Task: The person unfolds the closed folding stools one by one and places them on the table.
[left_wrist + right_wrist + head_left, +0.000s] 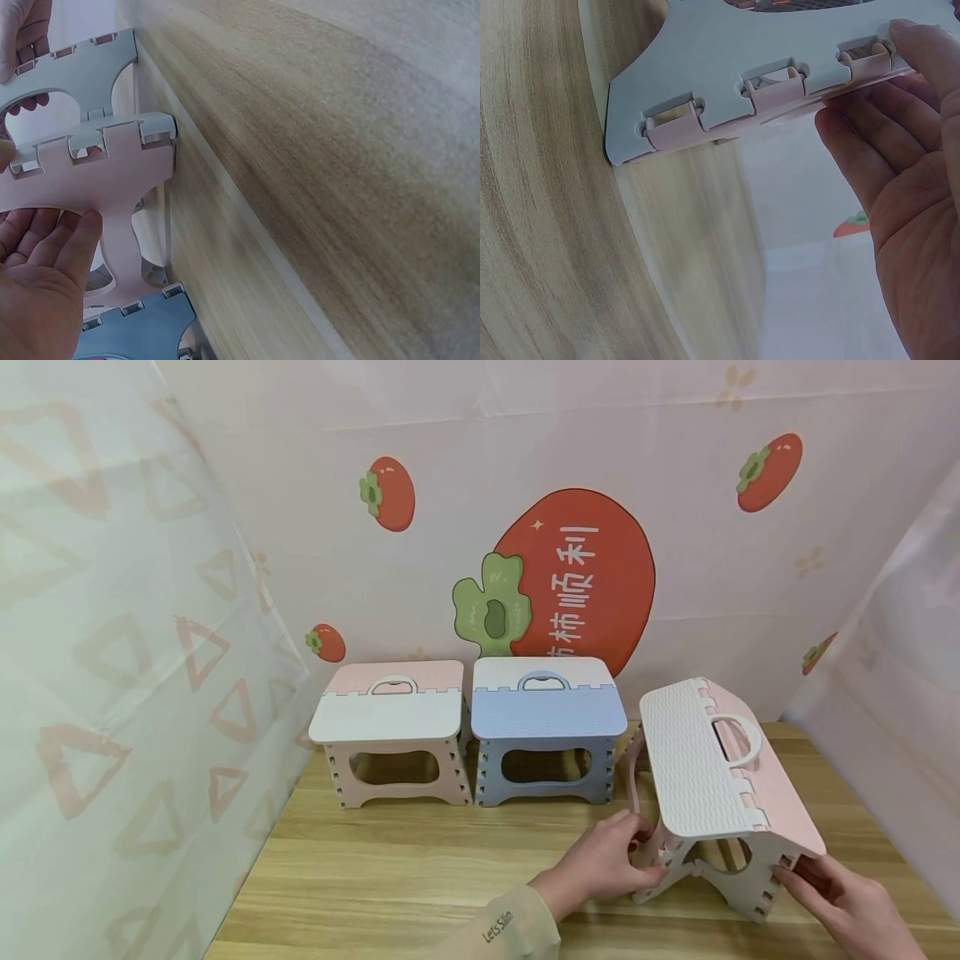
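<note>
A pink and white folding stool [697, 760] stands on the right of the table, its top bent along the middle hinge and its end panel partly folded. My left hand [607, 860] holds its left leg near the front corner; in the left wrist view, the thumb of my left hand [45, 277] lies on the pink leg panel [112, 176]. My right hand [847, 897] pinches the right front edge under the top. Up close, the fingers [885, 135] of that hand lie behind the white end panel [705, 75], the thumb in front.
To the left stand a pink and white stool [397, 777] and a blue and white stool [547, 718], side by side and unfolded. All rest on a wood-grain table [375, 877]. A curtain with persimmon prints [570, 577] hangs behind, and more curtain [150, 652] along the left.
</note>
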A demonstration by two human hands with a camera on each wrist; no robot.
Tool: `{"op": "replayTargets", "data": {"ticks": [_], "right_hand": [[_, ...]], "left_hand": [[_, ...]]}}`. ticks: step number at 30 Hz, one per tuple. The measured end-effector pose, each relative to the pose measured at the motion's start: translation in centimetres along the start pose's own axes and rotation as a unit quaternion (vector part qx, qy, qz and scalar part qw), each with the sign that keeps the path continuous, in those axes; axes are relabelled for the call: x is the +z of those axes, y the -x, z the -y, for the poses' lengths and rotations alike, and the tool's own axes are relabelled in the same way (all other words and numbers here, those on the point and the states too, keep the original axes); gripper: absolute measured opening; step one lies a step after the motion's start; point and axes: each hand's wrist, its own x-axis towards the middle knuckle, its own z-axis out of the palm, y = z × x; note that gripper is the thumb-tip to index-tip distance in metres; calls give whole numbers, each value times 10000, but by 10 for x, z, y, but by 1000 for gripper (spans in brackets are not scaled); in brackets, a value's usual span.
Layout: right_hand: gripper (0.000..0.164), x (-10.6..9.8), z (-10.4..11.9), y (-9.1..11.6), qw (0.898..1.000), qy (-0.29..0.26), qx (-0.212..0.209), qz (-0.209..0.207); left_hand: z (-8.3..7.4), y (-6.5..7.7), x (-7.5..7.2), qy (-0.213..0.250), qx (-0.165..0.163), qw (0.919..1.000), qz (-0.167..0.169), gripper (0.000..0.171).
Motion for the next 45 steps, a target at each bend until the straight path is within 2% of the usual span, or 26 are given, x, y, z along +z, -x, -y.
{"op": "replayTargets", "data": {"ticks": [8,18,22,24,27,29,33,36,39,45], "right_hand": [[36,1,0,0,9999,-32,-128,-74],[40,-3,-2,-1,9998,-79,-2,165],[50,-12,-7,-2,9988,42,196,454],[58,-18,-11,-2,9981,51,296,540],[66,-24,-17,-4,9985,-19,338,433],[68,-27,-20,-5,9989,-272,234,286],[65,-37,-18,-10,9974,-567,-444,83],[67,-51,-10,-18,9967,-293,-758,90],[68,-61,1,-27,9967,8,-800,132],[71,-71,16,-44,9931,278,-1129,157]], "left_hand": [[-1,0,-1,-68,-4,10000,-6,35],[-3,-2,-6,-66,-240,9992,311,38],[0,-1,-15,-224,-40,9988,435,42],[3,-1,-21,-401,65,9985,360,48],[8,-2,-34,-456,85,9988,159,57],[9,-5,-44,-374,66,9993,48,60],[7,-12,-68,-227,231,9994,-79,65],[1,-19,-81,-271,378,9989,-84,68],[-7,-28,-88,-377,445,9983,4,74],[-21,-45,-87,-723,513,9956,291,85]]}}
